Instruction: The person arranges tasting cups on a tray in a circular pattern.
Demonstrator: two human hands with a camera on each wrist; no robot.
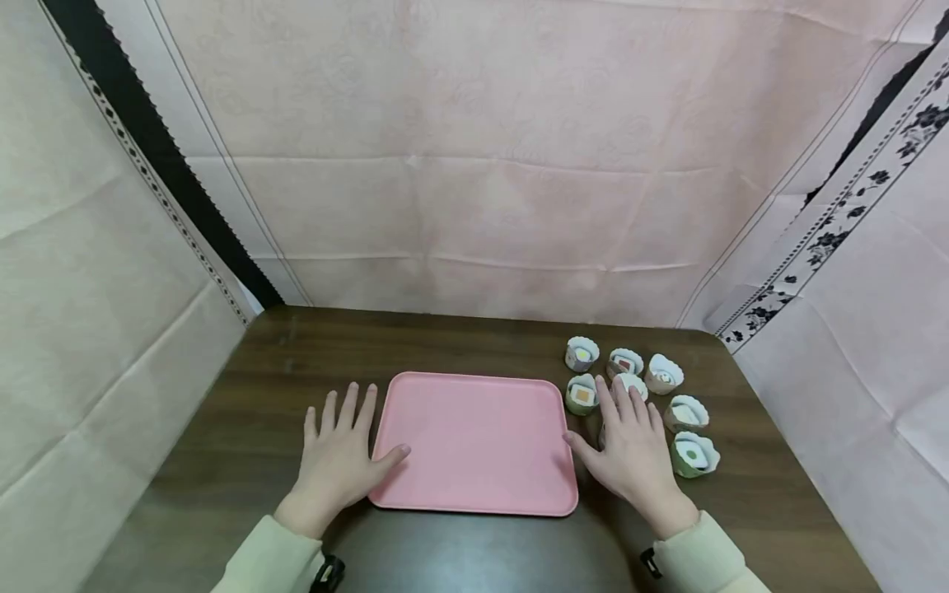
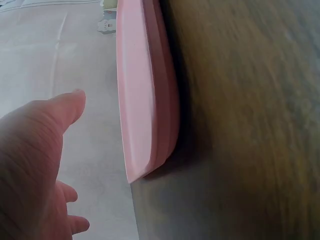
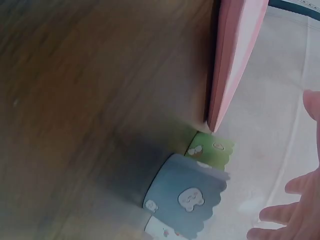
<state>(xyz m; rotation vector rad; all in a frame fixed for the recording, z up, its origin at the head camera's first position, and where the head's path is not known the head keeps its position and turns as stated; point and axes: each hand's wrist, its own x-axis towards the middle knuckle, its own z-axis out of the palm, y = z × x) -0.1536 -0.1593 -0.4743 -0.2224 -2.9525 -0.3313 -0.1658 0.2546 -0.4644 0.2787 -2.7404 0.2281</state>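
Note:
A pink rectangular tray (image 1: 474, 445) lies flat on the table. My left hand (image 1: 334, 465) is spread beside its left edge, the thumb reaching over the rim in the head view; in the left wrist view that thumb stands apart from the tray (image 2: 137, 95). Over on the right, my right hand (image 1: 630, 457) is spread above some scalloped paper cups and partly hides them. Its thumb comes close to the tray's right edge. Neither hand holds anything. A green cup (image 1: 582, 395) and a blue-grey bear-print cup (image 3: 182, 195) stand near the right hand.
More paper cups, such as a white-rimmed one (image 1: 663, 375) and a green one (image 1: 691, 455), stand around the right hand, several with small coloured pieces inside. Pale cloth (image 1: 474, 206) hangs behind the dark wooden table (image 1: 415, 338) and along both sides.

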